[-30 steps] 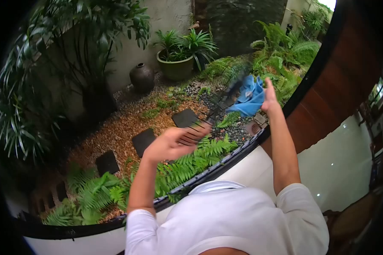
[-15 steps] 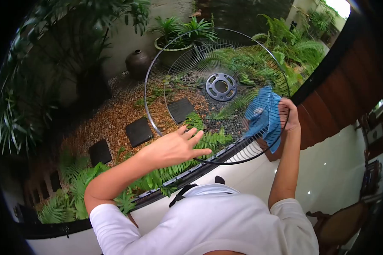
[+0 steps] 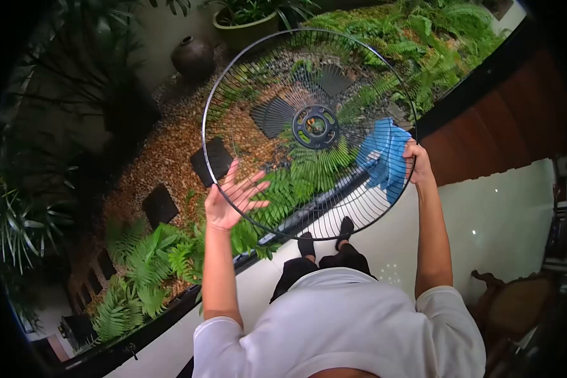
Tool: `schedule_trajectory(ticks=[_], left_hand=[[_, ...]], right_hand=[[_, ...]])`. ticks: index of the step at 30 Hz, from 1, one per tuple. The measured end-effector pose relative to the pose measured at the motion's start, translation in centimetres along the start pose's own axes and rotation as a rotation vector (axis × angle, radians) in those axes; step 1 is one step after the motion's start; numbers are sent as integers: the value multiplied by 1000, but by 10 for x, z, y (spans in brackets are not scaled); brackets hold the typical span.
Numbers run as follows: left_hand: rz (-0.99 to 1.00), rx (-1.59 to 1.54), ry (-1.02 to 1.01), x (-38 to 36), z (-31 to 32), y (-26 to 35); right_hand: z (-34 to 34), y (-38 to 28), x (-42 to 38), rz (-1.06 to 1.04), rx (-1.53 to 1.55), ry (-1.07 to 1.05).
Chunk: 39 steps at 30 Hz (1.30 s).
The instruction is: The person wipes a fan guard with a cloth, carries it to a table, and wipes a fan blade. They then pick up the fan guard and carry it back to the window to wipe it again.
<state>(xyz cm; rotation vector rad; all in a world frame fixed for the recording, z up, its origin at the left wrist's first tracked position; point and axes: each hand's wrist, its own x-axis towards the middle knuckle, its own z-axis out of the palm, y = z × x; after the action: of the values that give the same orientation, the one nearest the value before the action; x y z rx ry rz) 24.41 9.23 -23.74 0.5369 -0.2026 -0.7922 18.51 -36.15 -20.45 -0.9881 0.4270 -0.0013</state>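
Note:
A round black wire fan guard (image 3: pixel 301 129) is held up in front of me, its ring-shaped hub near the middle. At the right edge, my right hand (image 3: pixel 421 164) is closed on the rim. A blue cloth (image 3: pixel 389 151) is bunched by that hand and shows through the wires. My left hand (image 3: pixel 228 203) is at the lower left of the rim, palm turned up and fingers spread apart. The rim crosses over the left hand in this view.
Beyond the guard lies a garden bed with brown gravel (image 3: pixel 146 157), dark square stepping stones (image 3: pixel 160 206) and ferns (image 3: pixel 148 252). A brown jar (image 3: pixel 193 58) and a potted plant (image 3: pixel 246 28) stand farther back. Wooden steps (image 3: pixel 485 135) and pale tiled floor (image 3: pixel 485 214) are on the right.
The guard has turned to face me more squarely and shifted slightly left. My left hand has rolled from back up to palm up. My right hand keeps its hold, and my view has tipped downward.

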Motion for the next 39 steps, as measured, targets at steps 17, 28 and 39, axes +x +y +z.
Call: schedule_trajectory(ticks=[17, 28, 39], left_hand=[[437, -54, 249, 66, 56, -33], [368, 133, 346, 46, 98, -28], [421, 237, 283, 57, 117, -17]], right_hand=[[56, -127, -33, -922, -1184, 520], [160, -117, 54, -748, -1256, 174], [198, 18, 86, -1350, -1220, 512]])
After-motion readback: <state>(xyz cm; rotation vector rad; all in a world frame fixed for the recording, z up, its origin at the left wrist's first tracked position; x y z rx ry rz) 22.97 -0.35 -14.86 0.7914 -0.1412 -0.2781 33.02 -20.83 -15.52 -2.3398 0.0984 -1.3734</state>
